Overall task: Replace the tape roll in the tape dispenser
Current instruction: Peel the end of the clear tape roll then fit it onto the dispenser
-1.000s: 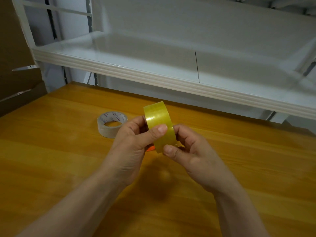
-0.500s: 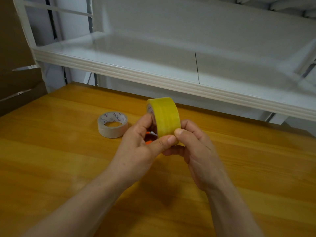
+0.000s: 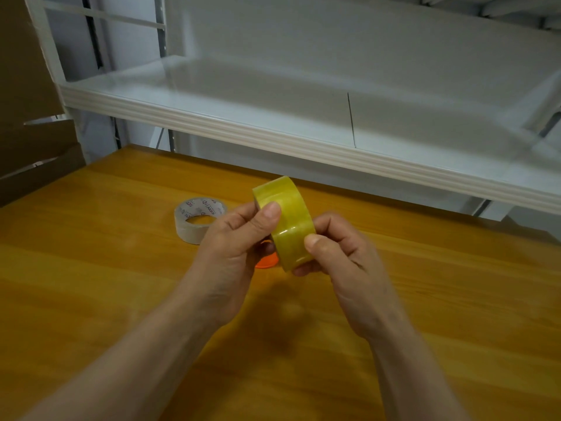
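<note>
I hold a yellow tape roll [image 3: 288, 214] on edge above the wooden table [image 3: 91, 284], its outer band facing me. My left hand [image 3: 239, 241] grips its left side, thumb pressed on the upper band. My right hand [image 3: 337, 250] grips its right side, thumb on the lower band. Under the roll, between my hands, a small piece of an orange object [image 3: 266, 262] shows; most of it is hidden, and I cannot tell what it is. A nearly used-up grey-white tape roll [image 3: 197, 218] with a printed core lies flat on the table to the left.
A white metal shelf [image 3: 303, 141] runs across just beyond the table's far edge. Brown cardboard [image 3: 27, 117] stands at the far left.
My thumbs have shifted along the yellow band: the left thumb moved up to its top and the right thumb down. The roll has tipped slightly. The grey-white roll has not moved.
</note>
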A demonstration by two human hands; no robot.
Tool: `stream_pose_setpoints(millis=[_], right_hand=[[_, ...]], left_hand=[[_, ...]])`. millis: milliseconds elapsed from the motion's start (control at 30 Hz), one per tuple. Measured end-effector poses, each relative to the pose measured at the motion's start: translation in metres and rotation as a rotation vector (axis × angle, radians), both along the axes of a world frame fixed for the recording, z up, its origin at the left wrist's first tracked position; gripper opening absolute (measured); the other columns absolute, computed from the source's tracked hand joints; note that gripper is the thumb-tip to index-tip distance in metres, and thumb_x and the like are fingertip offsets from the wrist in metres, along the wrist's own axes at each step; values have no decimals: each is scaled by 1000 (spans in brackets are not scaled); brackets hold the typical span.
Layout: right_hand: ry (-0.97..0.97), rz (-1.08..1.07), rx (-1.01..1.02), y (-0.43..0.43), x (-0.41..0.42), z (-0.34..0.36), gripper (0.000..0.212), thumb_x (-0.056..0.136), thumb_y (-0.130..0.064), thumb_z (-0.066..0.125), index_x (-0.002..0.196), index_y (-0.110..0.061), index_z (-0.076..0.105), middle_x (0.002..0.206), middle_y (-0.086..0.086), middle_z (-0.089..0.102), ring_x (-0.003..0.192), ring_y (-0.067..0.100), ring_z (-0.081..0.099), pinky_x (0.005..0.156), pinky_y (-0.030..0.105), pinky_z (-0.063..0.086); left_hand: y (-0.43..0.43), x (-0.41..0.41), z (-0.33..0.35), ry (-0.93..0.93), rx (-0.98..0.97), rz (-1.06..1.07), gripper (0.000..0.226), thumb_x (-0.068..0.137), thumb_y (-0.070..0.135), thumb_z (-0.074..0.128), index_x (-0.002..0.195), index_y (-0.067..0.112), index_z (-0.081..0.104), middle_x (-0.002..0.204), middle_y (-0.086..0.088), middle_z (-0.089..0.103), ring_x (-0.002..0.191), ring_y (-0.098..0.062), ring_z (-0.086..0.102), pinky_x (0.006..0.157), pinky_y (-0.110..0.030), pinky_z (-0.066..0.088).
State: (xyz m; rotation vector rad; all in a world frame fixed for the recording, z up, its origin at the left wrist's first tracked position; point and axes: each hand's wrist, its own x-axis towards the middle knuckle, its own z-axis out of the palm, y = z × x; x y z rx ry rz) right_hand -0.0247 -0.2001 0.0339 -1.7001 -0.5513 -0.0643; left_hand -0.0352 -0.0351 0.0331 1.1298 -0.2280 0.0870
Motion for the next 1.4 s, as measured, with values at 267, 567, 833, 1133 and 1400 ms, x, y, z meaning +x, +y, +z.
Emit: stream_pose_setpoints(millis=[267, 567, 833, 1133, 1400], right_hand=[[-3, -15, 25, 1, -1, 1, 21, 90, -30, 55, 92, -11, 61, 92, 6, 70, 81, 14, 70, 69, 32, 58], [1, -37, 51, 2, -1, 2, 18, 93, -30, 55, 90, -13, 62, 94, 15, 68, 82, 22, 70, 67, 35, 59], [18, -20, 15, 5, -3, 0, 23, 90, -33, 56, 91, -11, 60, 90, 5, 70, 80, 17, 70, 69, 36, 60], [2, -55, 23, 5, -2, 2, 21, 92, -26, 52, 93, -6, 59, 97, 18, 66, 89, 32, 68, 69, 38, 60], [-11, -62, 10, 4, -3, 4, 18, 92, -26, 51, 90, -10, 61, 90, 12, 68, 76, 15, 67, 62, 28, 55]], left_hand=[[2, 1, -3, -65, 54, -45, 29, 85, 28, 63, 107, 11, 72, 99, -11, 73, 89, -23, 68, 75, -30, 57], [-5, -3, -4, -149, 159, -13, 24, 89, 20, 65, 111, 11, 71, 104, -8, 75, 97, -19, 71, 79, -25, 56], [-5, 1, -6, -41, 50, -7, 43, 91, 35, 53, 112, 0, 65, 93, -13, 70, 83, -22, 65, 71, -31, 55], [-7, -1, -10, -109, 129, -20, 38, 88, 23, 60, 123, 9, 62, 112, -9, 73, 102, -22, 68, 89, -37, 54], [-8, -2, -11, -166, 216, -17, 38, 86, 18, 63, 123, 11, 60, 115, -16, 70, 109, -36, 65, 89, -40, 55]])
